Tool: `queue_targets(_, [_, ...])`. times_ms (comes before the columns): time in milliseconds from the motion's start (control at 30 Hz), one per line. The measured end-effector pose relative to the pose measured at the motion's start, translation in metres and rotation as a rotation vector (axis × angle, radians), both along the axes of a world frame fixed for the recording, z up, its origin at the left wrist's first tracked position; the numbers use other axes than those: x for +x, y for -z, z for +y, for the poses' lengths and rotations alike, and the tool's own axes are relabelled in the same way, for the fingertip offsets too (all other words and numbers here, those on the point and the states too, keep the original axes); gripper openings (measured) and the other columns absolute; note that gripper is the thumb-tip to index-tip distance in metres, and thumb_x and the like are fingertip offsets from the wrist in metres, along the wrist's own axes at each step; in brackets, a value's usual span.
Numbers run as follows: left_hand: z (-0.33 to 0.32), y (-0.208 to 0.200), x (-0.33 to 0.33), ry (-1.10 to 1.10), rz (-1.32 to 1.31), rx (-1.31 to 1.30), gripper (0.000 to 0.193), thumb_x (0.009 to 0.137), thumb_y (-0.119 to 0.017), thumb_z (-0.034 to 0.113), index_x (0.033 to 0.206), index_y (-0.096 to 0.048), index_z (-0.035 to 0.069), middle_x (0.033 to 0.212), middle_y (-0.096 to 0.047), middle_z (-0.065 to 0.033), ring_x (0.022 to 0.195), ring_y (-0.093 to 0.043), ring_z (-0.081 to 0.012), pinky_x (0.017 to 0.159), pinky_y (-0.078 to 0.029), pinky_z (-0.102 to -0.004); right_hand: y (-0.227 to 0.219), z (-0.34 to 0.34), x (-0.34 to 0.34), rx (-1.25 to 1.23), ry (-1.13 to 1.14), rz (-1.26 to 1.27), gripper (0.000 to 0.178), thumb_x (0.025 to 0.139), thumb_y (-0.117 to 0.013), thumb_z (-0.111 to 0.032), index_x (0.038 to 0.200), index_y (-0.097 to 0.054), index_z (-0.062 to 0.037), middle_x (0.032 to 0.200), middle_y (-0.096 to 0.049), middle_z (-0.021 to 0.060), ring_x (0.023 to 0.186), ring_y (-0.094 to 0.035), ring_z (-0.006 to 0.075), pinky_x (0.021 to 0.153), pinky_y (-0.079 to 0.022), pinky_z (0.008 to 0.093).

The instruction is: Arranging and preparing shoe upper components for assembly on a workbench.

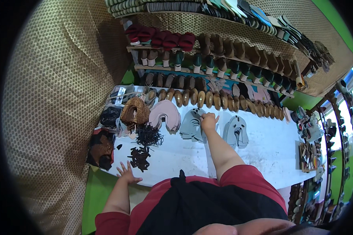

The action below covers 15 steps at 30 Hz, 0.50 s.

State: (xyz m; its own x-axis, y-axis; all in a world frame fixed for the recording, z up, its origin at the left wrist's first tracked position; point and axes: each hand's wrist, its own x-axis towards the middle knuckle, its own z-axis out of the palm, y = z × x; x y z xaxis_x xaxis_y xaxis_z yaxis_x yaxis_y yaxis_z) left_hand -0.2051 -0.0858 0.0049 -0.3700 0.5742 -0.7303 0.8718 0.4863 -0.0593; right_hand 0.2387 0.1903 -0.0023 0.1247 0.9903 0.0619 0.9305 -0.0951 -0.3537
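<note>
My right hand [209, 122] reaches across the white table [176, 160] to the right edge of a stack of grey U-shaped shoe-upper pieces [191, 124]. Its fingers look curled; whether they pinch a piece is hidden. Right of that hand lies a second grey stack [236, 132], with small dark slots at its top. My left hand [127, 175] is held at the table's near left edge with its fingers spread and nothing in it. Just beyond it sits a pile of short dark brown strips [139, 158], with thin black strips [150, 135] farther back.
Pink U-shaped pieces [164, 113] and leopard-print ones [135, 111] lie at the left. Along the back stands a row of brown shoe lasts [201, 99], below shelves of footwear, with red slippers [171, 39]. A box of tools [309, 156] sits at the right edge.
</note>
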Motion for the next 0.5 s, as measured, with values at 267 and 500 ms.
queue_targets(267, [-0.002, 0.005, -0.007, 0.004, -0.031, 0.037, 0.153, 0.055, -0.088, 0.063, 0.154, 0.024, 0.027, 0.159, 0.029, -0.0202, 0.146, 0.019, -0.0511, 0.114, -0.005, -0.0683, -0.076, -0.054, 0.005, 0.074, -0.388, 0.139, 0.016, 0.070, -0.083, -0.025, 0.085, -0.079, -0.0248, 0.159, -0.031, 0.0063, 0.151, -0.004, 0.0403, 0.111, -0.007, 0.0754])
queue_targets(500, [0.000, 0.005, -0.007, 0.002, -0.054, 0.059, 0.153, 0.055, -0.088, 0.062, 0.154, 0.024, 0.028, 0.159, 0.028, -0.0208, 0.145, 0.018, -0.0524, 0.113, -0.006, -0.0694, -0.141, -0.093, 0.017, -0.199, -0.726, 0.283, 0.015, 0.072, -0.082, -0.024, 0.086, -0.079, -0.0216, 0.161, -0.031, 0.0066, 0.150, -0.010, 0.0456, 0.111, -0.013, 0.0730])
